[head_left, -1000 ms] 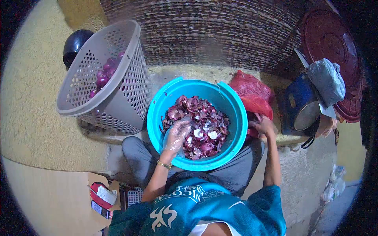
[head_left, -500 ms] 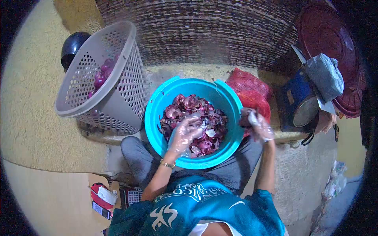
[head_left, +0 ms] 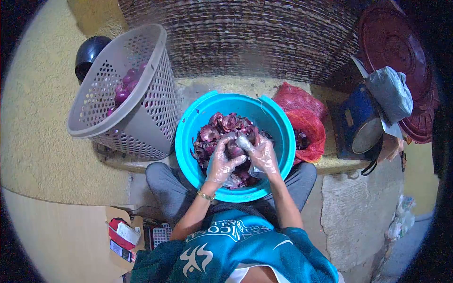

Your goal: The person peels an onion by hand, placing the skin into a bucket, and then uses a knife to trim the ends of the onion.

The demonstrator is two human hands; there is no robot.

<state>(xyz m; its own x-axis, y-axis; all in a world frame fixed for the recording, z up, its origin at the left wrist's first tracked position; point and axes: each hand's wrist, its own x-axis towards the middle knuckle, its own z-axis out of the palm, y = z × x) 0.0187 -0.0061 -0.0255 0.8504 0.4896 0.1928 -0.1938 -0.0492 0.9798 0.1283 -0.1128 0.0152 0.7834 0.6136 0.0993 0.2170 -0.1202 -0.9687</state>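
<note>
Dark, ridged wall (head_left: 245,42) backs the scene. Nearest, gloved, the left hand (head_left: 222,162) has its fingers closed around an onion (head_left: 233,151) over the blue tub (head_left: 188,121), the right hand's (head_left: 265,158) fingers bent against it. Skins (head_left: 230,122) fill the tub's bottom. Beside it sit a red net bag (head_left: 302,103) and a basket (head_left: 155,113) holding more onions (head_left: 121,96).

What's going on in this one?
A person in clear gloves is handling what looks like a red onion over a blue tub of papery onion skins. The left hand holds it, with the right hand close against it; whether that hand grips a tool is unclear. An open red mesh bag lies beside the tub, and purple onions sit in a grey basket.
</note>
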